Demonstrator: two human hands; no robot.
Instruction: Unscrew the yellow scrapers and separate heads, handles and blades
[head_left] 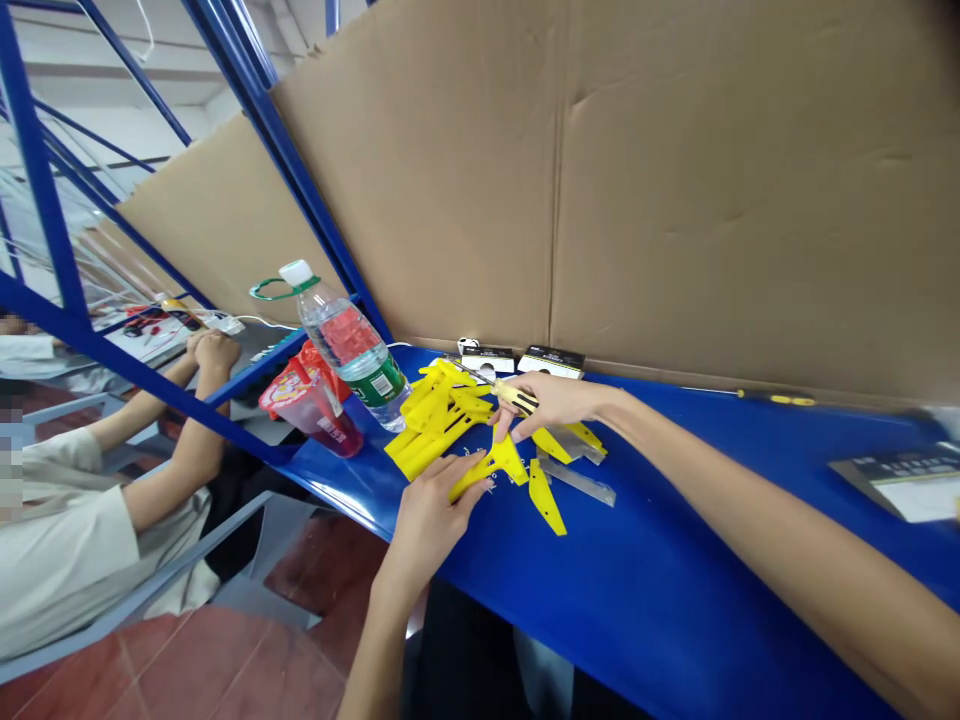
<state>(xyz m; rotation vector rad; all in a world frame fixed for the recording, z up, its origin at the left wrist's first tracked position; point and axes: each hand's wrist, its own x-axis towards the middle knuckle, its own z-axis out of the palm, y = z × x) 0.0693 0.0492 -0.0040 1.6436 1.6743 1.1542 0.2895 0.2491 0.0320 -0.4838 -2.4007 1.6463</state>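
My left hand (431,510) is closed around the handle of a yellow T-shaped plastic piece (510,460), its wide head pointing right. In my right hand (553,400) is a screwdriver (519,400) with a pale yellow and black handle, its shaft pointing up and left. Fingertips of that hand also reach down to the head of the yellow piece. Left of my hands lies a pile of similar yellow plastic pieces (442,405). A flat yellow plate with small holes (546,500) and a clear strip (581,482) lie to the right.
A large water bottle (356,350) and a red-tinted plastic cup (319,410) stand at the blue table's (637,570) left. Small black-and-white boxes (551,362) and another screwdriver (776,397) lie along the cardboard wall (675,200). A blue frame separates a seated person (172,470).
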